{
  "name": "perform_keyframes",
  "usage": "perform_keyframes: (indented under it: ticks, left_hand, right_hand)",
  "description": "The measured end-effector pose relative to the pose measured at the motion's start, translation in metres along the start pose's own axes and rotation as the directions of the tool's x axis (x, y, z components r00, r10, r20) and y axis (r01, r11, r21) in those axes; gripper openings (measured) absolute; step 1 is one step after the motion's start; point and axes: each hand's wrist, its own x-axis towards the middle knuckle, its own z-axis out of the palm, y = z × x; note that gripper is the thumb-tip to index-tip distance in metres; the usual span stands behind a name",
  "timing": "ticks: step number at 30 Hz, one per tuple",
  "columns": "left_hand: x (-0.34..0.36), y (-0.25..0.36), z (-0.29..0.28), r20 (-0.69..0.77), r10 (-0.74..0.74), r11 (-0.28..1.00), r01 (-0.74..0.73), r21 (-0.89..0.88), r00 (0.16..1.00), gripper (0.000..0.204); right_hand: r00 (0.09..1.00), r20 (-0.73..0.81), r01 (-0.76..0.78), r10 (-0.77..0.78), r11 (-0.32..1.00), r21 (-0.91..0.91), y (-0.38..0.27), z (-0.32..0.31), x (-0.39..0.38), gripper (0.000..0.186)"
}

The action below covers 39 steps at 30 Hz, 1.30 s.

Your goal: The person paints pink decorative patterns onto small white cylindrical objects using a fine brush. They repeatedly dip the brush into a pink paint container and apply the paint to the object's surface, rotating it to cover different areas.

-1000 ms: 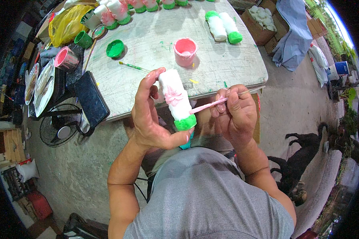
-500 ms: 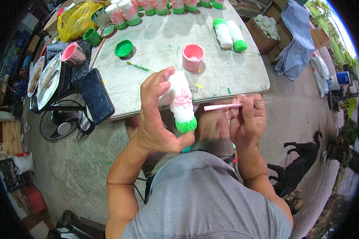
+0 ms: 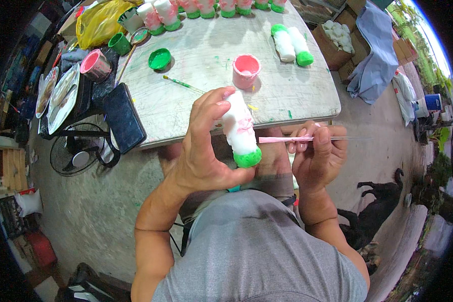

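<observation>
My left hand point(image 3: 199, 151) holds a white foam-like cylinder point(image 3: 239, 126) between the fingers at its top and the thumb under its green base. Pink paint marks a raised pattern on its middle. In my right hand point(image 3: 319, 157) is a thin paintbrush point(image 3: 286, 139), pinched near its pink-coated end, which points left toward the cylinder without clearly touching it. Beyond my hands, on the white table point(image 3: 201, 43), stand a cup of pink paint point(image 3: 245, 80) and a small green paint container point(image 3: 159, 60). A green-stained brush point(image 3: 182, 83) lies left of the pink cup.
Several pink-and-green cylinders point(image 3: 206, 9) line the far edge. Two white ones with green ends point(image 3: 286, 46) lie at the right. A phone-like dark slab point(image 3: 124, 118), plates point(image 3: 64, 100) and a fan point(image 3: 75, 153) are left. A black dog point(image 3: 375, 211) is on the floor at right.
My left hand has shifted right with the cylinder, which is tilted a little more. My right hand has also moved slightly right with the brush.
</observation>
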Motion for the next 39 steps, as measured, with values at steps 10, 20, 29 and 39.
perform_keyframes:
  ticks: [10, 20, 29, 39]
  left_hand:
    - [0.007, 0.012, -0.006, 0.05, -0.09, 0.985, 0.082, 0.15, 0.995, 0.111]
    - [0.009, 0.02, -0.01, 0.072, -0.141, 0.95, 0.114, 0.29, 0.987, 0.11]
    - [0.007, 0.018, -0.011, 0.078, -0.143, 0.94, 0.111, 0.323, 0.987, 0.109]
    - [0.007, 0.019, -0.01, 0.08, -0.139, 0.944, 0.108, 0.312, 0.987, 0.108]
  right_hand:
    - [0.991, 0.131, 0.042, -0.023, 0.989, -0.145, -0.001, 0.012, 0.005, 0.005]
    - [0.975, 0.201, 0.151, -0.1, 0.953, -0.262, 0.007, 0.016, 0.002, 0.006]
    - [0.973, 0.192, 0.174, -0.126, 0.95, -0.259, 0.011, 0.012, 0.002, 0.008]
    - [0.959, 0.234, 0.255, -0.159, 0.843, -0.474, 0.006, 0.011, 0.0, 0.007]
